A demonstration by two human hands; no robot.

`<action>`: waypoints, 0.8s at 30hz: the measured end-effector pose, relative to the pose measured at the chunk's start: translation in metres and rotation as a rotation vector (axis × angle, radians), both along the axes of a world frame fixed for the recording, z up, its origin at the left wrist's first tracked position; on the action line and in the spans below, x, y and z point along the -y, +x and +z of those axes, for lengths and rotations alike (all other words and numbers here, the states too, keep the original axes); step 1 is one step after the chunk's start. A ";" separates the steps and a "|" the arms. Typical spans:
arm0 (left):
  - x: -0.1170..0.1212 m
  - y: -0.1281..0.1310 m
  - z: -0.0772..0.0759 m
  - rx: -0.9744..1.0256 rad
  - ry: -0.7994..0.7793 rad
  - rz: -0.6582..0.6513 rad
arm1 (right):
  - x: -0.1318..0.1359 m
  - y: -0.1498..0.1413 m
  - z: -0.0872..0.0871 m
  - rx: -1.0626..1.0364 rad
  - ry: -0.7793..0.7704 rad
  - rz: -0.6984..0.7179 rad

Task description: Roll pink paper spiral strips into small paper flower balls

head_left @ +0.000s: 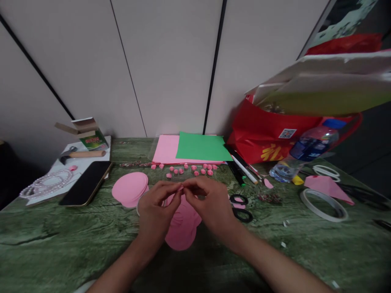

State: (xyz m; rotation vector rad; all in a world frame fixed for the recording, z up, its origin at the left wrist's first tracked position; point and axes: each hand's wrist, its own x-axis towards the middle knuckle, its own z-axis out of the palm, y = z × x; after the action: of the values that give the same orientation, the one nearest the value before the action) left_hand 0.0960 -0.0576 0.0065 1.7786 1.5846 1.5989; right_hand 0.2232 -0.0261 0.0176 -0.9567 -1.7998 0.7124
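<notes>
My left hand (157, 207) and my right hand (210, 203) meet at their fingertips over the middle of the table. Between them they pinch a small bit of pink paper (182, 187), mostly hidden by the fingers. Below lie overlapping pink paper pieces (182, 236) with rounded edges. Left of my left hand is a stack of pink paper circles (130, 188). Several small rolled pink paper rosebuds (193, 167) sit in loose rows beyond my hands. Black-handled scissors (242, 216) lie just right of my right hand, their blades out of sight.
At the back lie green paper (204, 147) and pink paper (165, 148). To the left are a phone (87, 183), a hammer (87, 154), beads (50, 183) and an opened box (93, 140). On the right stand a red bag (250, 130) and a bottle (305, 150), near a tape roll (324, 206).
</notes>
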 end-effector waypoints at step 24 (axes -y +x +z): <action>0.000 0.005 -0.006 -0.049 0.025 0.029 | 0.002 -0.012 -0.010 -0.346 -0.379 0.039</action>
State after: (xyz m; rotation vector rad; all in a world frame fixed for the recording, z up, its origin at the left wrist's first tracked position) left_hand 0.1010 -0.0575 0.0007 1.8288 1.6258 1.6066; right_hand 0.2108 -0.0286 0.0076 -0.9720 -1.4084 1.1953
